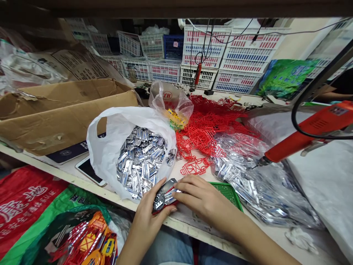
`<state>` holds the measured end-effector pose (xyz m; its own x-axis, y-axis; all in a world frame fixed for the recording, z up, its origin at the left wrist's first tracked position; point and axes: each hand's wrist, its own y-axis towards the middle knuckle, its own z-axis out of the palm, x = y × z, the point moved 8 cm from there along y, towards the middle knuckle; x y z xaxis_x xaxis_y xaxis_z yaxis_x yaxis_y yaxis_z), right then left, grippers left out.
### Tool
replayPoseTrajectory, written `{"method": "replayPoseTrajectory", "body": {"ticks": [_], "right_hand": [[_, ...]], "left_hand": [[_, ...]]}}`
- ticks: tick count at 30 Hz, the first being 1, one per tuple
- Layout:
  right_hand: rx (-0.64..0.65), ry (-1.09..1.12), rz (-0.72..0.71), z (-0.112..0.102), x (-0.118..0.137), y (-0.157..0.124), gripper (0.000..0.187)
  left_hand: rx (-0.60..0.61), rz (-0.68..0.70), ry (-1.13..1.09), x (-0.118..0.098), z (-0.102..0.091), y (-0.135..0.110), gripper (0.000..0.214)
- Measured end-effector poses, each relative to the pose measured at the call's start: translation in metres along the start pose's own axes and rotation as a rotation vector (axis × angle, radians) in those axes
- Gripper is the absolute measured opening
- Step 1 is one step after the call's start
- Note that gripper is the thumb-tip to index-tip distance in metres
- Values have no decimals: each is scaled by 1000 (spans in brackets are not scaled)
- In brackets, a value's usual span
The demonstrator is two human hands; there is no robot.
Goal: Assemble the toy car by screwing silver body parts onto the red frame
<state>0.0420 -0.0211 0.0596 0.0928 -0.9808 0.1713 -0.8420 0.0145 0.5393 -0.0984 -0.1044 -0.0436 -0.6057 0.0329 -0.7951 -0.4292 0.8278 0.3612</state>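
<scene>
My left hand (146, 217) grips a dark grey and black toy part (163, 197) with a red lower edge, which looks like a toy vehicle body, at the table's front edge. My right hand (198, 195) reaches over the same piece, fingers bent together around its right end. A shiny silver-blue part (170, 195) shows at the right fingertips, lying on the toy part. Just behind my hands a white plastic bag (106, 125) stands open, full of similar silver parts (146, 154). A green perforated basket (224, 193) is partly hidden by my right hand.
Red plastic frames (204, 125) are heaped behind. Right of them lies a clear bag (248, 184) of silver parts, below a hanging red electric screwdriver (306, 134). A cardboard box (66, 121) and phone (89, 169) sit left; a bag of colourful parts (91, 239) is lower left.
</scene>
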Motion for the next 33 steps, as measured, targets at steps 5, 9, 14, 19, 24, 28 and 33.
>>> {"method": "replayPoseTrajectory", "body": {"ticks": [5,9,14,19,24,28,33], "right_hand": [[16,-5,-76,4,3,4,32],[-26,52,-82,7,-2,0,30],[-62,91,-15,16,-10,-14,24],[-46,-13,91,19,0,-23,33],[-40,-13,177,16,5,-28,46],[-423,-22,274,-40,-18,-43,39],[-1741,-140,624,-148,-80,-149,29]], "left_hand": [[29,-11,-28,2,0,-1,62],[14,0,-46,-2,-1,2,59],[63,-36,-55,5,2,1,61],[8,-42,-56,3,-1,-1,65],[-53,-123,-45,-6,3,1,41],[-119,-274,-127,-2,9,-3,40],[-112,-358,-197,-6,11,-2,41]]}}
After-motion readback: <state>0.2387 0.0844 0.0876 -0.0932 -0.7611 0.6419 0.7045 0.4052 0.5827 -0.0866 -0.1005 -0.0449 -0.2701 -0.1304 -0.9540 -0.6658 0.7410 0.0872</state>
